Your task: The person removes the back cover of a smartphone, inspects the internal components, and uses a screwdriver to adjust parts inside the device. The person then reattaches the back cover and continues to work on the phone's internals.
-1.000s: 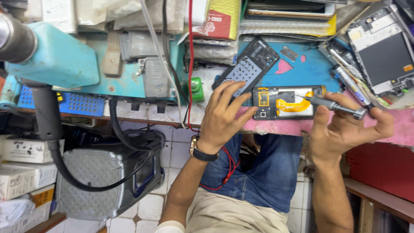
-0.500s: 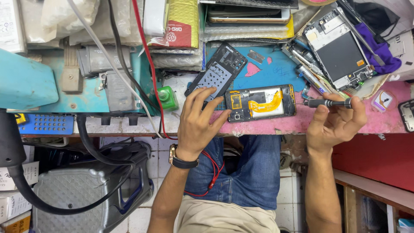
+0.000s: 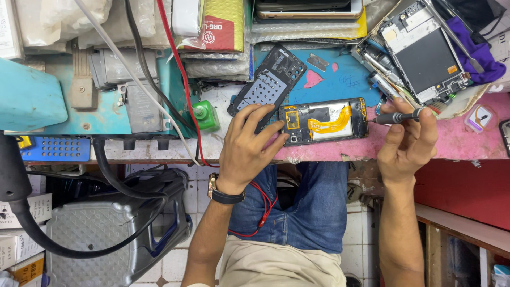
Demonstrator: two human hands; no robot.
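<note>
We are bent over a pink workbench (image 3: 457, 143), with a blue mat (image 3: 345, 79) laid on its far part. At the far right lies a stripped phone frame (image 3: 425, 50), with a purple cloth (image 3: 478, 50) beside it. A black phone back cover (image 3: 268, 79) rests tilted on the mat, just left of the opened phone (image 3: 324, 121), which lies flat near the bench's front edge with its yellow ribbon cable (image 3: 332, 123) showing.

Our left hand (image 3: 247, 151) rests on the bench edge, fingers spread and relaxed, their tips pressing on the left end of the opened phone and gripping nothing. Our right hand (image 3: 406, 146) has its fingers pinched around a small screwdriver (image 3: 396, 117), held level, its tip touching the phone's right end.

A small green bottle (image 3: 204, 114) stands to the left of our left hand, by a red wire (image 3: 180, 79).
</note>
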